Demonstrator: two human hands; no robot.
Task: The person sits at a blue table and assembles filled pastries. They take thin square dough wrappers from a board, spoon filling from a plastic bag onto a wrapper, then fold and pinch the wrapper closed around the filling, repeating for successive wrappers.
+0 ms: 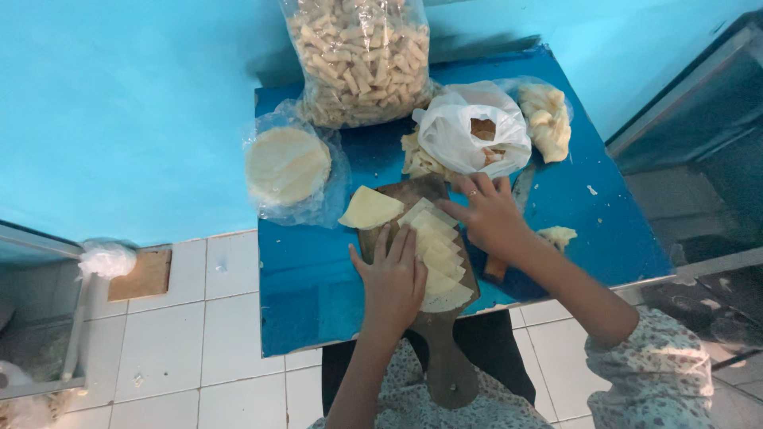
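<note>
- While my hands rest flat and open on the wooden cutting board (pixel 445 349), my left hand (pixel 392 280) presses the near dough strips (pixel 439 258).
- My right hand (pixel 486 214) touches the far strips, fingers spread, gripping nothing.
- One dough wedge (pixel 369 208) lies at the board's left edge.
- Farther off on the blue counter (pixel 310 294) sit a round dough stack (pixel 287 164), a white bag (pixel 469 131) and a big clear bag of pieces (pixel 362 59).
</note>
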